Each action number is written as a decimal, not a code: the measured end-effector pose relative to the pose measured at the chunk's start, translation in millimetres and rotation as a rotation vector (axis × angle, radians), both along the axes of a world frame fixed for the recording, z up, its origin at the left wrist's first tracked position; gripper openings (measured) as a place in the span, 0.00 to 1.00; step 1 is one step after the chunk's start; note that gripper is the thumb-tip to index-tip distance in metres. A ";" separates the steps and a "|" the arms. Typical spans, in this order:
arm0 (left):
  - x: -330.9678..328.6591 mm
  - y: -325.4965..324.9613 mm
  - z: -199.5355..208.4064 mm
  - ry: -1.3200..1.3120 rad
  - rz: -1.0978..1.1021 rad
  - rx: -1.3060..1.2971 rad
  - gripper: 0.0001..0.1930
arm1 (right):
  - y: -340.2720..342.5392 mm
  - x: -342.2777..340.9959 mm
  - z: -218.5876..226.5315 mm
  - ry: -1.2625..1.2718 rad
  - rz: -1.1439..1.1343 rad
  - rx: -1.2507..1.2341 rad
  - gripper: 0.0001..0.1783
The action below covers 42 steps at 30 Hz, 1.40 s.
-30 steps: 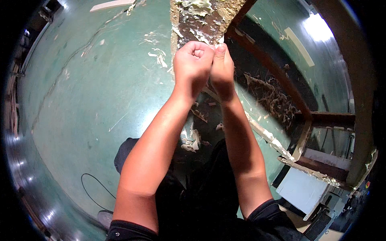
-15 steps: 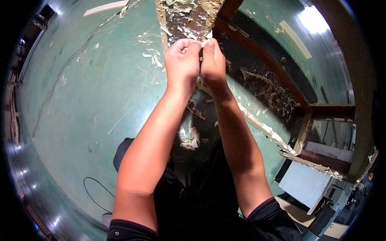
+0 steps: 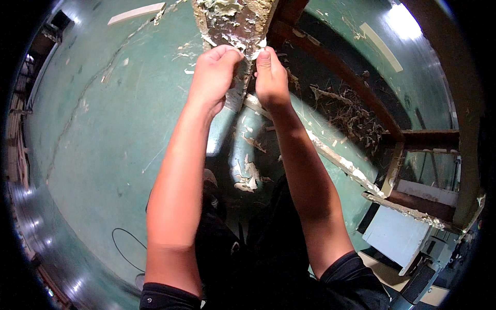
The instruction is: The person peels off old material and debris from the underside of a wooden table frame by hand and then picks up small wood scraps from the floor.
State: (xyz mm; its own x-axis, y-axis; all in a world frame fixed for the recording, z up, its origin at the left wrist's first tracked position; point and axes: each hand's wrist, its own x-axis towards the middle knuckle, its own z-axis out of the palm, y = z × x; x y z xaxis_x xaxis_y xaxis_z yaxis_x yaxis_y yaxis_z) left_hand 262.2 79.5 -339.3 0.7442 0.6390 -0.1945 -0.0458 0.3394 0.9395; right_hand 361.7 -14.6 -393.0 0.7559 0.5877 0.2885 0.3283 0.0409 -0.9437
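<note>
A brown beam [image 3: 227, 32] stands before me at the top, its face rough with torn, cream-white flakes of dried glue or foam. Both hands are at its lower edge, a small gap between them. My left hand [image 3: 213, 72] is closed, thumb pressed to the curled fingers by the beam's left part; what it pinches is hidden. With thumb on top, my right hand [image 3: 271, 82] pinches a ragged white flake [image 3: 255, 53] at the beam's right corner. The flake still touches the beam.
Scraps [image 3: 248, 178] lie on the green floor [image 3: 103, 155] below my hands. A flake-covered rail [image 3: 341, 164] runs right to a brown frame [image 3: 429, 139]. Shavings [image 3: 356, 113] are heaped inside it. A grey-blue machine [image 3: 395, 235] stands lower right; a cable [image 3: 116, 243] loops lower left.
My left hand has moved left and slightly down, away from the right, opening a gap between them. The right hand stays almost in place at the beam's corner. The view has shifted slightly.
</note>
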 end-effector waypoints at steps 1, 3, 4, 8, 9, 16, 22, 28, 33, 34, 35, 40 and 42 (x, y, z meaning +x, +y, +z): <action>-2.6 8.4 -3.8 -0.031 -0.071 -0.032 0.04 | 0.9 -0.2 0.6 0.009 0.006 -0.009 0.22; -8.7 14.6 -0.5 -0.038 -0.050 -0.124 0.03 | -0.2 1.6 -0.8 -0.017 0.018 -0.003 0.22; -12.3 17.0 3.6 -0.041 -0.040 -0.171 0.03 | -0.9 2.6 -2.3 -0.029 0.023 -0.001 0.22; -39.1 44.3 9.1 -0.204 -0.056 -0.289 0.04 | 1.6 0.9 -4.2 -0.013 0.025 0.038 0.21; -42.7 46.2 8.8 -0.208 -0.045 -0.279 0.05 | 0.1 2.0 -4.0 -0.009 0.018 0.042 0.21; -52.5 39.3 -43.0 0.405 -0.325 0.699 0.14 | 9.5 3.4 -17.3 -0.069 -0.055 0.010 0.17; -47.5 2.3 -57.7 0.488 -0.818 0.859 0.12 | 10.7 -1.4 -24.6 -0.091 -0.152 -0.025 0.20; -46.4 -39.8 -42.6 0.642 -0.784 0.920 0.14 | -38.0 -36.5 -10.6 -0.175 -0.015 0.090 0.23; -7.5 -85.2 -51.9 0.673 -1.139 1.005 0.10 | -130.8 13.8 -109.3 -0.262 0.270 -0.350 0.16; 0.2 -96.9 -59.5 0.584 -1.162 0.987 0.09 | -156.9 45.5 -146.5 -0.837 0.442 -0.532 0.16; -7.4 -98.7 -71.7 0.549 -1.155 0.965 0.08 | -180.4 38.5 -135.6 -0.366 0.468 -0.769 0.16; 25.8 -146.4 -100.2 0.374 -1.325 1.004 0.12 | -263.3 132.4 -246.8 -0.596 0.370 -1.042 0.18; 35.8 -161.5 -127.2 0.284 -1.283 1.129 0.17 | -307.1 106.6 -157.8 -0.104 0.057 -1.008 0.12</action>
State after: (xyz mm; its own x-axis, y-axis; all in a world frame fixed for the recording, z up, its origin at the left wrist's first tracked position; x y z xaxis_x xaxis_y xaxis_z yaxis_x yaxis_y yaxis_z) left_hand 297.9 -82.0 -466.5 0.8710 -0.3819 -0.3091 -0.0995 -0.7532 0.6502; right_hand 468.4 -321.7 -550.8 0.7186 0.6281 -0.2985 0.4333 -0.7401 -0.5142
